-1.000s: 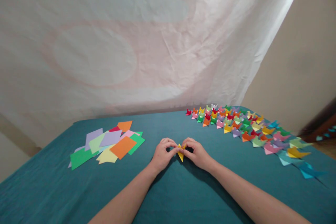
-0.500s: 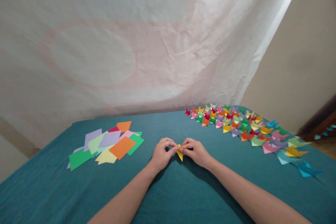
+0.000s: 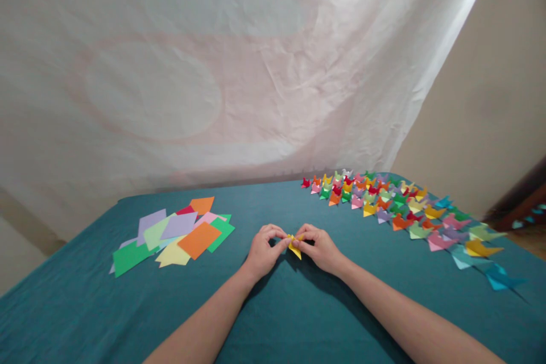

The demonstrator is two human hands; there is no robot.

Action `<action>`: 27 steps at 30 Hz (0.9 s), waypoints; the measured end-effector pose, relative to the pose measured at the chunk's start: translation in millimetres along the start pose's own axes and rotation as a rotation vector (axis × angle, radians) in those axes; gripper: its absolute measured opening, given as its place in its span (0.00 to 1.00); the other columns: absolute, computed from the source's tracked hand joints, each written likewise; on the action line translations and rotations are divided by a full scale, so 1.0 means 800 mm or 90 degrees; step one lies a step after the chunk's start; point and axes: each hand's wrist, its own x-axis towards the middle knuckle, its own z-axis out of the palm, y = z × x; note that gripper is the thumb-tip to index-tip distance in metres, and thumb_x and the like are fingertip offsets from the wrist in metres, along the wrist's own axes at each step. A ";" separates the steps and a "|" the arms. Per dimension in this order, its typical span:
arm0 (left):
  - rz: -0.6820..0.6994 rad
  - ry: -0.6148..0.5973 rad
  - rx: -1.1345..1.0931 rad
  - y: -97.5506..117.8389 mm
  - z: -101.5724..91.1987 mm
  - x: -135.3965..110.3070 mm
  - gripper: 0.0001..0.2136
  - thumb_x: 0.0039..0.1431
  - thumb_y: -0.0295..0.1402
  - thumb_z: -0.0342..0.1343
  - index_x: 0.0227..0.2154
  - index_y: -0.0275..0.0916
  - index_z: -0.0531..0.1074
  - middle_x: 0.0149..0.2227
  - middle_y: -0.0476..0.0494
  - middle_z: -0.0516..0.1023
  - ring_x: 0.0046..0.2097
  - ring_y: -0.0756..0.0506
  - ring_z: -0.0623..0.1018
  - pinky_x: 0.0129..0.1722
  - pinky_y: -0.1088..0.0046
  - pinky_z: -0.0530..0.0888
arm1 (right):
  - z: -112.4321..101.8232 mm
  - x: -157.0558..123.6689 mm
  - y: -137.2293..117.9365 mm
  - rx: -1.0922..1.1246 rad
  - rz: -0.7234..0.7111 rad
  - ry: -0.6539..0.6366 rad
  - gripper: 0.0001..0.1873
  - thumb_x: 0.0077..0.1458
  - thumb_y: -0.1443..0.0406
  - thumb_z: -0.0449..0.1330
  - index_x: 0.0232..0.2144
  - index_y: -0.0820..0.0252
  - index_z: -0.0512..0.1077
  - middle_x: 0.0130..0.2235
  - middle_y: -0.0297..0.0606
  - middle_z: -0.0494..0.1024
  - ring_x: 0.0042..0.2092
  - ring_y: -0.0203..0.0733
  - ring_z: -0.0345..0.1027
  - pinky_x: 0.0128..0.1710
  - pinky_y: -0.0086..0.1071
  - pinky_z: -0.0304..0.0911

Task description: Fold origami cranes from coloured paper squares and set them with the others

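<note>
A small yellow folded paper piece [image 3: 294,247] is pinched between both my hands just above the teal tablecloth [image 3: 298,318]. My left hand [image 3: 264,250] grips its left side with curled fingers. My right hand [image 3: 319,247] pinches its right side the same way. Both hands meet at the middle of the table, and part of the paper is hidden between the fingertips.
A loose pile of flat coloured paper squares [image 3: 170,233] lies to the left. Rows of several folded paper figures [image 3: 396,210] in many colours run along the right side to the table's edge. A white sheet [image 3: 213,68] hangs behind the table.
The yellow paper's lower tip has tilted slightly to the right between my fingers. The hands stay in the same place.
</note>
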 end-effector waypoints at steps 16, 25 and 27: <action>-0.005 -0.046 0.032 -0.004 0.002 -0.002 0.08 0.53 0.38 0.58 0.30 0.39 0.72 0.34 0.47 0.74 0.41 0.45 0.72 0.43 0.68 0.67 | -0.002 -0.001 -0.007 -0.012 -0.001 0.010 0.12 0.56 0.61 0.57 0.24 0.60 0.73 0.30 0.36 0.71 0.35 0.37 0.66 0.38 0.31 0.61; -0.007 -0.043 0.037 -0.006 0.004 -0.002 0.08 0.53 0.39 0.58 0.28 0.39 0.72 0.33 0.47 0.75 0.39 0.45 0.72 0.41 0.68 0.67 | -0.001 -0.001 -0.007 -0.017 -0.004 0.016 0.11 0.56 0.62 0.57 0.25 0.60 0.73 0.31 0.36 0.71 0.35 0.38 0.65 0.38 0.32 0.61; -0.009 -0.045 0.034 -0.006 0.003 -0.002 0.08 0.53 0.39 0.58 0.28 0.39 0.72 0.33 0.47 0.75 0.39 0.45 0.72 0.42 0.68 0.67 | -0.002 -0.002 -0.008 -0.017 -0.002 0.018 0.11 0.55 0.61 0.57 0.25 0.59 0.73 0.31 0.36 0.71 0.36 0.38 0.65 0.38 0.32 0.61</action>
